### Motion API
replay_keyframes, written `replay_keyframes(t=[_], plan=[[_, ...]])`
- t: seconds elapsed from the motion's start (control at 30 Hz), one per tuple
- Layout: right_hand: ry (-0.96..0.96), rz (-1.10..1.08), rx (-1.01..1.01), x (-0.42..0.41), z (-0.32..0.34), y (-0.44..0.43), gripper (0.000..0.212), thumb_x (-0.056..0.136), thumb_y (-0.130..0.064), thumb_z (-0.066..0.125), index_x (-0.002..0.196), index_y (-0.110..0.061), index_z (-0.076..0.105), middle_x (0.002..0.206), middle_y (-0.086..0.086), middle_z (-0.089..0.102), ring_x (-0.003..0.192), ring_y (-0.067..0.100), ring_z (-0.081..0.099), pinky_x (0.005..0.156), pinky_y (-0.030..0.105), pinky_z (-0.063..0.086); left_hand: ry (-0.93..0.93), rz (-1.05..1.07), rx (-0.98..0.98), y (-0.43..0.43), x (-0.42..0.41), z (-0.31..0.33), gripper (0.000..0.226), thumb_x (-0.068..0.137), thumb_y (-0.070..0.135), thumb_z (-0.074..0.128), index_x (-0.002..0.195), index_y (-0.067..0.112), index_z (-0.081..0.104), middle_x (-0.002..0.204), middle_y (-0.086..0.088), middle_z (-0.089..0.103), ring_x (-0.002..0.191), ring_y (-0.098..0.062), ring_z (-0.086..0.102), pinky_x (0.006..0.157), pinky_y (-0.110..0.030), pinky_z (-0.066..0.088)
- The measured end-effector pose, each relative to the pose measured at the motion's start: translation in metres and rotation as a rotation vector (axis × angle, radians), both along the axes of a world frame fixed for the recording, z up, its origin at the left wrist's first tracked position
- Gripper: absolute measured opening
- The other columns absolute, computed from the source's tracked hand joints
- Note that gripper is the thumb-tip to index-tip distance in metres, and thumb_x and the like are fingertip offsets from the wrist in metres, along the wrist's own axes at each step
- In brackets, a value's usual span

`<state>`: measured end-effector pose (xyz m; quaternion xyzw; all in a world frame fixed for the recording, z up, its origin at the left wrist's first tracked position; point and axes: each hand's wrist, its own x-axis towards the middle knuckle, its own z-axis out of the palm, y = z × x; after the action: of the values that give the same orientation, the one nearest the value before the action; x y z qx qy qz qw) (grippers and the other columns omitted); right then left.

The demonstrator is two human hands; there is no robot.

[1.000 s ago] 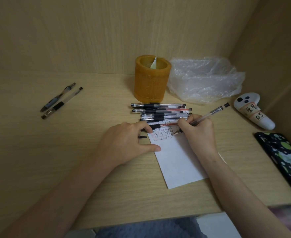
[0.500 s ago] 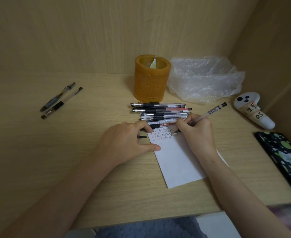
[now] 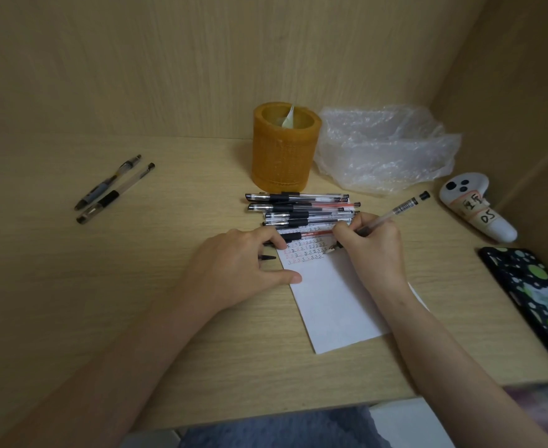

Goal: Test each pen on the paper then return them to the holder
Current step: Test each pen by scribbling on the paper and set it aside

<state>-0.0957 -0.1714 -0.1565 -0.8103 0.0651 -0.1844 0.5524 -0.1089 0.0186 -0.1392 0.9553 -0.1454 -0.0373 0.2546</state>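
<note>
Desk unchanged: right hand still pinching pen on paper; left hand pressing, fingers spread.

Loose pens lie across the paper's far end, before the holder. A bag sits right of it.

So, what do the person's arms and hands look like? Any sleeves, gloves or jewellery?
The left hand and right hand wear no gloves; no ring, watch or bracelet shows. The left forearm and right forearm are bare, with no sleeves in view.
</note>
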Motion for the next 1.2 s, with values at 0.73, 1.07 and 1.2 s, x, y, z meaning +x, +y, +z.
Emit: replay_keyframes(t=[0.73, 1.07, 1.2], plan=[[0.013, -0.003, -0.032, -0.0005, 0.0003, 0.0006, 0.034, 0.077, -0.002, 0.063, 0.049, -0.011, 0.046, 0.045, -0.001, 0.042, 0.040, 0.003, 0.032, 0.040, 0.015, 0.025, 0.013, 0.003, -0.003, 0.0000, -0.0007, 0.0003, 0.053, 0.065, 0.067, 0.065, 0.109, 0.040, 0.055, 0.093, 0.003, 0.070, 0.082, -0.006, 0.062, 0.078, -0.035, 0.053], [0.022, 0.022, -0.015, -0.0013, 0.0018, 0.0015, 0.027, 0.079, -0.004, 0.063, 0.054, -0.005, 0.051, 0.049, 0.004, 0.044, 0.043, 0.005, 0.033, 0.042, 0.014, 0.027, 0.009, 0.005, 0.000, -0.0002, -0.0002, -0.0006, 0.052, 0.064, 0.067, 0.065, 0.108, 0.040, 0.054, 0.091, 0.002, 0.070, 0.082, -0.008, 0.062, 0.077, -0.036, 0.052], [0.006, 0.012, -0.021, -0.0014, 0.0018, 0.0021, 0.038, 0.078, -0.002, 0.063, 0.047, -0.013, 0.044, 0.045, 0.000, 0.039, 0.040, 0.004, 0.031, 0.041, 0.014, 0.026, -0.002, 0.015, -0.015, 0.0001, 0.0005, -0.0016, 0.052, 0.063, 0.068, 0.065, 0.106, 0.040, 0.055, 0.089, 0.004, 0.070, 0.080, -0.007, 0.063, 0.077, -0.036, 0.052]])
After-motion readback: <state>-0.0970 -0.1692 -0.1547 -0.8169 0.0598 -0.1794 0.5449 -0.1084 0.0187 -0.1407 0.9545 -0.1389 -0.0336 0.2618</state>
